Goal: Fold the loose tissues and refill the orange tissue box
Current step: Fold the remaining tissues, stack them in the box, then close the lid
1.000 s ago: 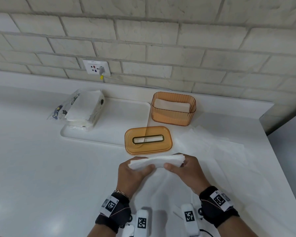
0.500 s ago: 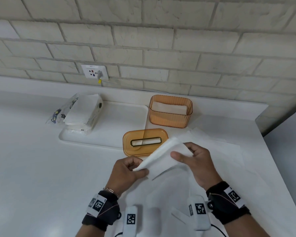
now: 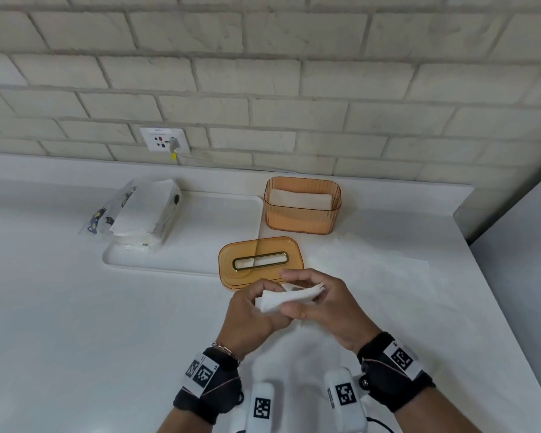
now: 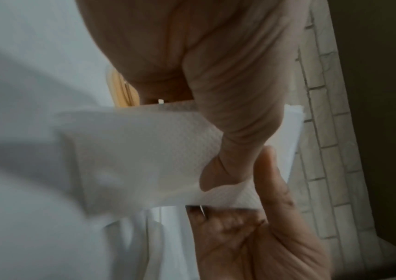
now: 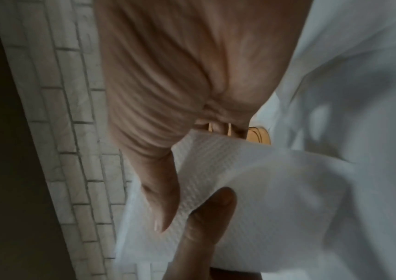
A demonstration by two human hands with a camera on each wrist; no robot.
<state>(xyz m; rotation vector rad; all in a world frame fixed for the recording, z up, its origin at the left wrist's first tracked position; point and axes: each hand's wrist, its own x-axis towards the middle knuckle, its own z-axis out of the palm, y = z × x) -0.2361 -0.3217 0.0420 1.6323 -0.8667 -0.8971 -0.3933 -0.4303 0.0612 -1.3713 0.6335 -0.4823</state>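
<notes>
I see the folded tissue (image 3: 286,300) bunched smaller than half a second ago, just in front of the orange lid (image 3: 260,262). My left hand (image 3: 253,317) and right hand (image 3: 328,307) both pinch it, now closer together; the open tissue box (image 3: 302,215) sits behind the lid.

Your head view was evenly and softly lit, bright on the white counter (image 3: 75,323), with only faint shadows under your hands and mild glare on the orange lid (image 3: 260,261). The brick wall (image 3: 263,73) bowed at the edges from the wide lens. Your two wrist views were much dimmer and grainier, with dark corners. There the tissue (image 4: 144,151) went soft and smeared toward the near side, while the brick lines stayed fairly crisp though tilted.
</notes>
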